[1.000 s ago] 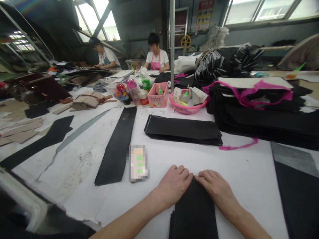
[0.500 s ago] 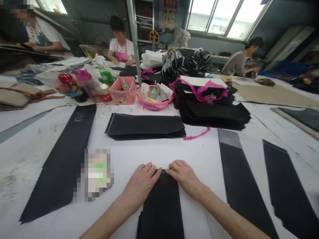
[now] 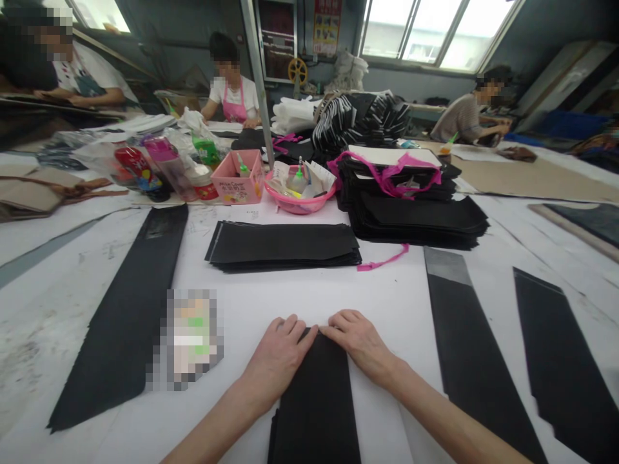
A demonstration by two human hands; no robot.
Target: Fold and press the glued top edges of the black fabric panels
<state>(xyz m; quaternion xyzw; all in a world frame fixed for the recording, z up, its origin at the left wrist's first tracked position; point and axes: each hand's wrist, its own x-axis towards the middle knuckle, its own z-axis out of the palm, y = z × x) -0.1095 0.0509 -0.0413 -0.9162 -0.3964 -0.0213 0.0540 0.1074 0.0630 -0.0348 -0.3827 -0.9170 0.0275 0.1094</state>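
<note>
A long black sheet (image 3: 318, 403), leather-like, lies lengthwise before me on white paper, its near end out of view. My left hand (image 3: 279, 351) grips the far left corner, the fingers curled and pressed to the edge. At the far right corner, my right hand (image 3: 360, 345) is closed on the same edge. Both thumbs almost meet at the middle of that edge. The fingertips partly hide the edge, so I cannot tell how far it is folded. Another black layer shows at the sheet's lower left side.
Black pieces lie at the left (image 3: 128, 316), and two strips at the right, the nearer (image 3: 476, 341) grey-ended. Beyond my hands is a black stack (image 3: 285, 245). A pink basket (image 3: 302, 205), a pink box (image 3: 236, 180) and tied bundles (image 3: 416, 219) stand behind. Several people work farther back.
My left thumb has slid slightly right along the far edge, closer to the right thumb. The right hand has barely moved, and the view has shifted a little.
</note>
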